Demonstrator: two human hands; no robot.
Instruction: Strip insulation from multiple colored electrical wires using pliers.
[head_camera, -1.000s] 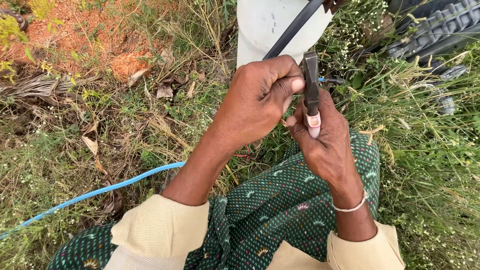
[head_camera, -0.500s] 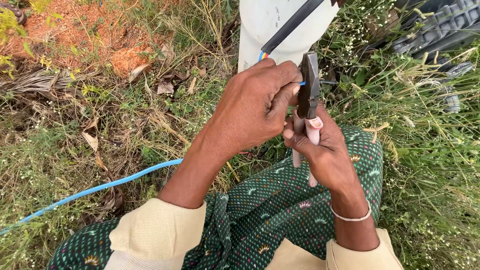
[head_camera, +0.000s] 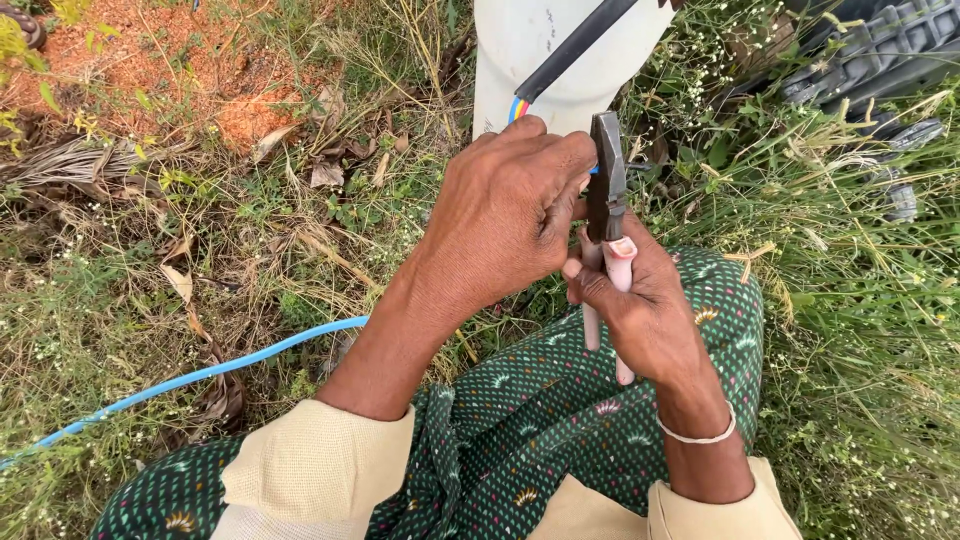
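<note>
Since a second ago the pliers' (head_camera: 606, 190) handles have parted in the right hand (head_camera: 640, 305), fingers curled round them, while the left hand (head_camera: 510, 215) pinches the wire (head_camera: 521, 106) at twelve o'clock, pipe (head_camera: 520, 45) just behind, grass all around.

No packages, signs or screens show. Only a few small dark printed marks (head_camera: 547, 22) sit on the white cylindrical container (head_camera: 520, 50) at the top centre of the frame, too small to make out.
</note>
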